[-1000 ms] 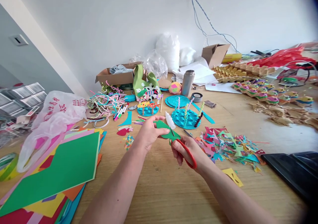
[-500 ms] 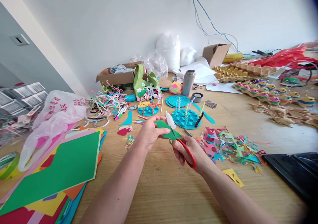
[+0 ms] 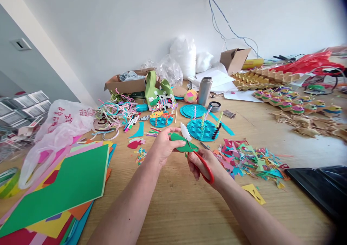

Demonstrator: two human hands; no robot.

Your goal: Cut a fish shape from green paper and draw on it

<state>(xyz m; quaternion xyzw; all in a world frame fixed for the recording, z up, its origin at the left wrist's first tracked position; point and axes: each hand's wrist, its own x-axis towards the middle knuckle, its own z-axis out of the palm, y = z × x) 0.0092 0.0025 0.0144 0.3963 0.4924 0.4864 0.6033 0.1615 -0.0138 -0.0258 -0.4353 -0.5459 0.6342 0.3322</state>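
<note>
Green paper [image 3: 177, 136] and red-handled scissors [image 3: 206, 165] shifted slightly since the earlier frame. Left hand [image 3: 165, 143] pinches the paper above the table [image 3: 173, 208]; right hand [image 3: 210, 160] grips the scissors, blades at the paper. Partly behind the paper: 1 white bottle [image 3: 185, 132]. Beyond: 2 bumpy blue bases [image 3: 198, 135], 1 steel flask [image 3: 204, 92], 1 dark tape roll [image 3: 214, 109]. Right side: 1 scrap pile [image 3: 246, 158], 1 yellow offcut [image 3: 254, 193].

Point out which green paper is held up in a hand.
The small green piece pinched in the left hand, with the red-handled scissors at it; the large green sheet lies on the paper stack instead.
</note>
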